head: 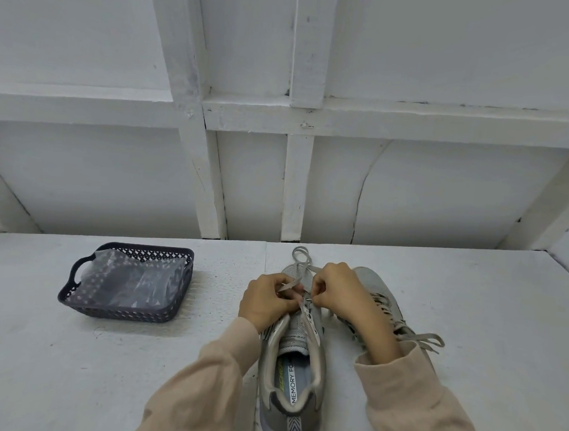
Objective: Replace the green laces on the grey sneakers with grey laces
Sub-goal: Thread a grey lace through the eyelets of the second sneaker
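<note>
Second sneaker partly behind forearm

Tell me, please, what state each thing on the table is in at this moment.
Near sneaker: upright, partly laced, upper eyelets empty.
Grey lace: threaded near the toe, held by both hands.
Left hand: pinches the lace.
Right hand: pinches the lace.
Other sneaker: laced in grey.
Basket: upright, holds clear plastic bags.

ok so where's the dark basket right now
In the head view the dark basket sits left on the white table, apart from the grey sneaker to its right, where the left hand and right hand pinch a grey lace.
</note>
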`<state>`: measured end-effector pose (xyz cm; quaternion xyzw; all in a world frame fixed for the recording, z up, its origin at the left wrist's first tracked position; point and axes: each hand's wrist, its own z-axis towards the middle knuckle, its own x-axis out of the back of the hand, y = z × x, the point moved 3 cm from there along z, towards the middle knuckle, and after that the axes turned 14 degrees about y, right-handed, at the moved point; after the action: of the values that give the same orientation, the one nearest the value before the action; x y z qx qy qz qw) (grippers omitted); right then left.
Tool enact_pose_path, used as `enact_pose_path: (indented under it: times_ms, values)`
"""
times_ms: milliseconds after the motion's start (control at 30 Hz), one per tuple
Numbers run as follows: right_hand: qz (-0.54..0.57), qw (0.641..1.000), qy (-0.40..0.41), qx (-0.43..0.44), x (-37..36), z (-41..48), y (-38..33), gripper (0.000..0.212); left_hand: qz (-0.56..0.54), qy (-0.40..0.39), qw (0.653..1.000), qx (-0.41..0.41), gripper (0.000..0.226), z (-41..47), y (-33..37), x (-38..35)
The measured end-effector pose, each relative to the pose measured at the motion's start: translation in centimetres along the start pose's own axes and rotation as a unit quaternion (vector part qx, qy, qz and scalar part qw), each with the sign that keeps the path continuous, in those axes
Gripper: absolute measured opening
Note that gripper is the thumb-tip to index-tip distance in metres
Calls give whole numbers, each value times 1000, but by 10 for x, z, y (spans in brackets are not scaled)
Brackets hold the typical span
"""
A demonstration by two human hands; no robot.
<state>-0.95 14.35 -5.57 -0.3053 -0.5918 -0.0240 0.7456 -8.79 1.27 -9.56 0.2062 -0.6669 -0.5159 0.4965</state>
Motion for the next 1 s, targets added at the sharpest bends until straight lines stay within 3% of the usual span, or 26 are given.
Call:
enact_pose_path:
  times_ms: [400,733,867,1000]
  values:
    - [-34,999,9,27,-2,-2,-4,15,-94,15,995,19,33,-5,0,-9]
    - [47,996,-19,-69,-3,-6,0,24,90,30,993,-66,26,3,0,-13]
    - [93,990,4,-111,-4,-8,1,29,16,35,997,-67,37,0,-2,-15]
    - [95,988,11,-118,-4,-8,1,32,-125,51,991,22,33,2,-11,-5]
